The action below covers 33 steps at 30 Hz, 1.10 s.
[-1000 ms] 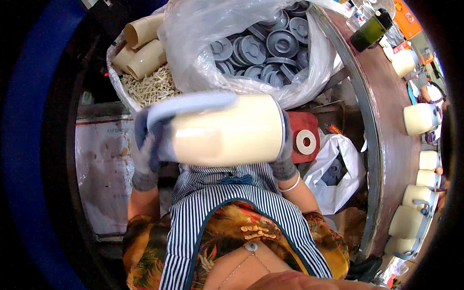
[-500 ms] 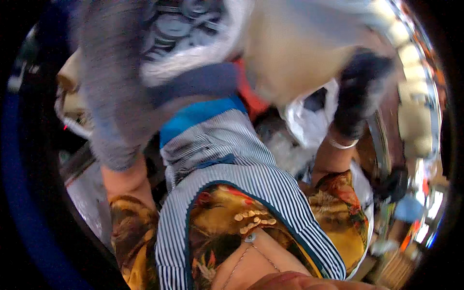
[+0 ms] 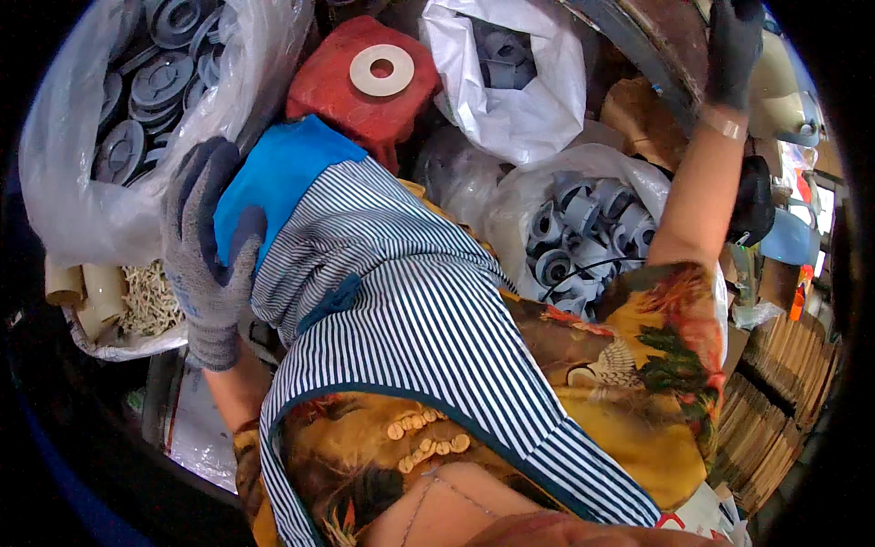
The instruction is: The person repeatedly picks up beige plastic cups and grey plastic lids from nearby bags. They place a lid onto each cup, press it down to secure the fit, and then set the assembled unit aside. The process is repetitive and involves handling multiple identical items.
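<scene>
My left hand [image 3: 210,242], in a grey knitted glove with dark fingers, hovers with fingers spread and nothing held, beside the blue edge of a striped apron [image 3: 401,255]. My right hand [image 3: 735,56], in a dark glove, is stretched out to the far right corner; its fingertips run into the frame's upper edge, so what they touch is hidden. In front of me a flat cream ring [image 3: 403,82] rests on a red cloth-covered surface [image 3: 328,64]. Neither hand is near the ring.
A clear bag of grey round plastic parts [image 3: 150,105] stands at far left. White sacks of grey fittings [image 3: 583,223] stand at right, with another sack [image 3: 538,109] behind. A bin of pale bits [image 3: 150,301] is at left, stacked cardboard [image 3: 775,392] at right.
A large, blurred beige object between my hands has gone from there, uncovering the cream ring. My right hand has moved away up and right; my left has drawn back, its fingers apart.
</scene>
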{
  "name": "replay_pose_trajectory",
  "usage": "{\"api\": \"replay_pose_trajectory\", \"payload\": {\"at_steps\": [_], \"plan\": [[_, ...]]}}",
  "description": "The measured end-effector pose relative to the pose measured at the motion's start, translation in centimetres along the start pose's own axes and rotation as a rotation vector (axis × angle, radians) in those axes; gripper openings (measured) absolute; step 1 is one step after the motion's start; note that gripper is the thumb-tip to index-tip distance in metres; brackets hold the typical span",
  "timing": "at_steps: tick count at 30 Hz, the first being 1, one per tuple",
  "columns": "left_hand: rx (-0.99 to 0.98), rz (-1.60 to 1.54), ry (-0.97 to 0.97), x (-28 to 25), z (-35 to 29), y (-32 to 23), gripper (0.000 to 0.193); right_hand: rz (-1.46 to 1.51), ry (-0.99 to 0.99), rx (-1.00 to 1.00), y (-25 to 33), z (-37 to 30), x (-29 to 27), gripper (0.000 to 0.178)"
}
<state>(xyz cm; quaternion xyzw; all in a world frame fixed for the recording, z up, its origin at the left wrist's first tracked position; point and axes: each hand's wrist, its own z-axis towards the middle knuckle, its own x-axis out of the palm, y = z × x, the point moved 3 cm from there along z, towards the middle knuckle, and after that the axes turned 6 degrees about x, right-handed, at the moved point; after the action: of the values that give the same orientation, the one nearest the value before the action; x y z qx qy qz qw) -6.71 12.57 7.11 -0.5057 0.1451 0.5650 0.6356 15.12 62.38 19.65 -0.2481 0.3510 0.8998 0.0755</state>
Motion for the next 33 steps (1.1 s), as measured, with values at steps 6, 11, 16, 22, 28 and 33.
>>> {"api": "replay_pose_trajectory", "payload": {"at_steps": [6,11,16,22,28,33], "plan": [[-0.109,-0.098,0.03,3.3,-3.2,2.5,0.044,-0.787,1.257,0.285,-5.1,-27.0,2.9,0.043],[-0.098,-0.147,0.079,4.0,-4.8,2.4,0.044,-1.189,0.72,0.551,-17.9,-40.7,-3.1,0.041],[-0.019,-0.119,0.121,5.0,-4.5,2.4,0.047,-0.193,0.261,0.957,-29.2,-43.4,-8.5,0.034],[-0.061,-0.369,0.148,5.3,-4.1,0.6,0.049,0.692,0.523,0.977,-9.0,-30.3,-0.4,0.034],[-0.418,-1.203,0.128,9.7,-3.2,-0.2,0.074,1.167,1.011,0.986,3.2,-27.3,14.8,0.045],[-0.728,-1.305,-0.138,10.7,-4.4,2.9,0.071,1.158,1.25,0.969,11.0,-27.6,23.6,0.042]]}}
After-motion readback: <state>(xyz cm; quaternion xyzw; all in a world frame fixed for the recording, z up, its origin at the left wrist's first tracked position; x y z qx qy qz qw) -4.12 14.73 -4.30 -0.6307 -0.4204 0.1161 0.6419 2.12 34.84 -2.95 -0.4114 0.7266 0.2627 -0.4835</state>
